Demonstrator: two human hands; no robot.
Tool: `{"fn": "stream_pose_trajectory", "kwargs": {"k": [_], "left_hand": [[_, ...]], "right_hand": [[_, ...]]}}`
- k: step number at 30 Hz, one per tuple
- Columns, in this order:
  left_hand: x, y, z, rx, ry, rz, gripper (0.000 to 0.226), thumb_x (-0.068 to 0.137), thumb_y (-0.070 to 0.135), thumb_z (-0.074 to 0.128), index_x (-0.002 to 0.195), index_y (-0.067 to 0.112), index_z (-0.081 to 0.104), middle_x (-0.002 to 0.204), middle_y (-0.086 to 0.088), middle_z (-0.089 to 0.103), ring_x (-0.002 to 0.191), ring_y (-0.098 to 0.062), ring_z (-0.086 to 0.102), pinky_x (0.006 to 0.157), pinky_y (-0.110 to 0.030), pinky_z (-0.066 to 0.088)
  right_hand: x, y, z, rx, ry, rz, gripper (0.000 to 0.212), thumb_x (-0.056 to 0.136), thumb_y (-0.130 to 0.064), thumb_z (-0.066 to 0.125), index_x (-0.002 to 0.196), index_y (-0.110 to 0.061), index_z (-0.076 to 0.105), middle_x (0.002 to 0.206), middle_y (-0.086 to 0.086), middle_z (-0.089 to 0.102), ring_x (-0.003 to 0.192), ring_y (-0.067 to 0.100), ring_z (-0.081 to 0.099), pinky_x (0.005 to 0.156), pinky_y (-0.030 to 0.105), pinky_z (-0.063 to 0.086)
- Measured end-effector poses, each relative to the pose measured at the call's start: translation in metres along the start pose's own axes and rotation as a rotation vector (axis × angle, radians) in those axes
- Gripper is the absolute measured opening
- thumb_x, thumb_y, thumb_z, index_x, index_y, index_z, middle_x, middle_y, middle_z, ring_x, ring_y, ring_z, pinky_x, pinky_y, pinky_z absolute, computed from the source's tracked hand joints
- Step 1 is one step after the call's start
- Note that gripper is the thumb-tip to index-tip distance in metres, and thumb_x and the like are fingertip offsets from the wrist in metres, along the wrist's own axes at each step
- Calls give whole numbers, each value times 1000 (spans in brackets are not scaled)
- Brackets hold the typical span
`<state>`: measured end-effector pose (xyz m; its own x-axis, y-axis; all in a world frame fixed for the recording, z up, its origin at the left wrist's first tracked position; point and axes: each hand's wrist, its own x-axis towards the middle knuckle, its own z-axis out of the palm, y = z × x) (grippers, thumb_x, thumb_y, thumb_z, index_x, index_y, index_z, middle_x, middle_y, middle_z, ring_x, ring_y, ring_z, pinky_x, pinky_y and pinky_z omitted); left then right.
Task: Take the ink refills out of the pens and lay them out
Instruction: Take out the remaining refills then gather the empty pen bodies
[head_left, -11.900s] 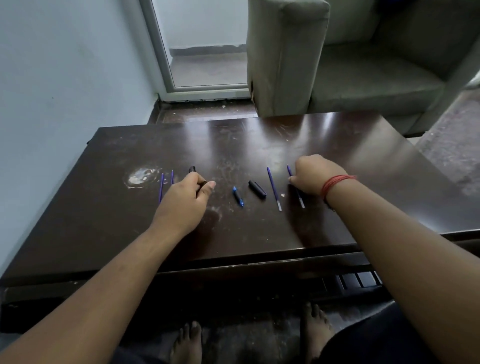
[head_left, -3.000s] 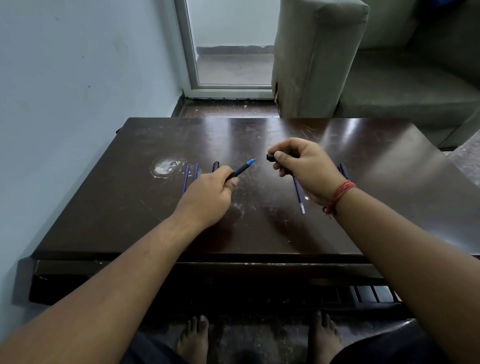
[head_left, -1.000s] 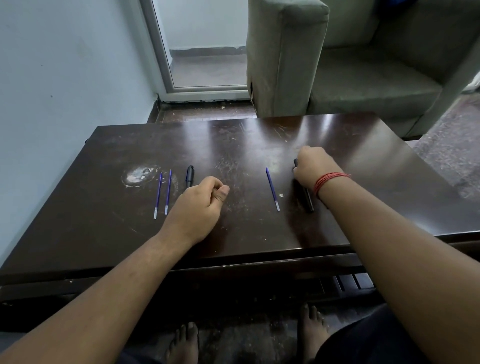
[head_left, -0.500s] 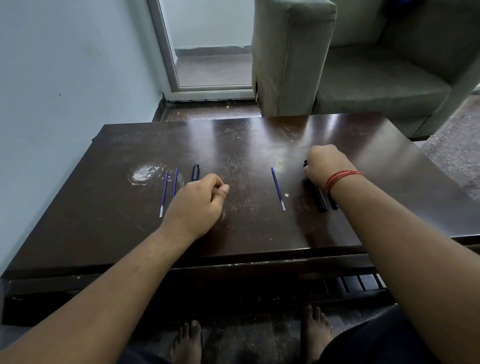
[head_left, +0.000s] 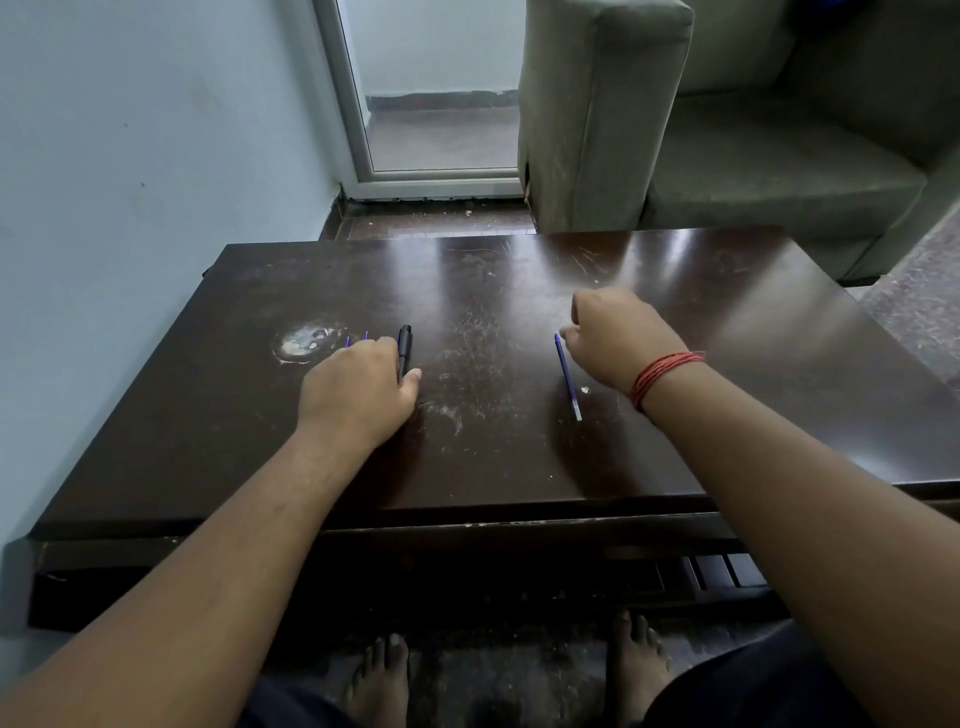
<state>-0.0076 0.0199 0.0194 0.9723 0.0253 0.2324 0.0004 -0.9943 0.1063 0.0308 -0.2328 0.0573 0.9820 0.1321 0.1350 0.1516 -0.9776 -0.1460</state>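
While both fists rest, a refill (head_left: 568, 375) lies between.

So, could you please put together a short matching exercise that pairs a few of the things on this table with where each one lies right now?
Column one:
1. black pen
2. blue refill
3. whitish stain
4. red thread

Column two:
A. around the right wrist
B. on the table, just left of the right hand
C. beside the left hand, its far end showing past the knuckles
D. left of the left hand, on the tabletop

Pairs: 1-C, 2-B, 3-D, 4-A
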Motion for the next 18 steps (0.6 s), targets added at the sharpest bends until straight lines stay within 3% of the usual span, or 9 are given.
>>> {"fn": "stream_pose_trajectory", "kwargs": {"k": [4, 12, 18], "left_hand": [[0, 4, 3, 61, -35, -17, 29, 93, 44, 55, 89, 15, 55, 76, 0, 53, 68, -26, 50, 59, -33, 40], [0, 7, 6, 39, -55, -44, 26, 90, 37, 53, 90, 13, 63, 74, -3, 58, 66, -27, 52, 58, -32, 42], [-10, 31, -3, -127, 73, 90, 22, 87, 40, 57, 86, 18, 63, 82, -2, 68, 80, -29, 65, 65, -36, 49]], "right_hand": [[-1, -8, 5, 10, -33, -32, 21, 98, -26, 53, 99, -7, 60, 98, 11, 62, 79, 23, 50, 66, 28, 36], [-1, -14, 12, 31, -72, -70, 23, 98, -30, 53, 104, -8, 59, 97, 9, 59, 80, 21, 50, 68, 29, 36], [1, -20, 17, 319, -77, -8, 38, 95, -51, 52, 100, -14, 61, 90, 2, 67, 85, 19, 62, 72, 34, 52]]}}
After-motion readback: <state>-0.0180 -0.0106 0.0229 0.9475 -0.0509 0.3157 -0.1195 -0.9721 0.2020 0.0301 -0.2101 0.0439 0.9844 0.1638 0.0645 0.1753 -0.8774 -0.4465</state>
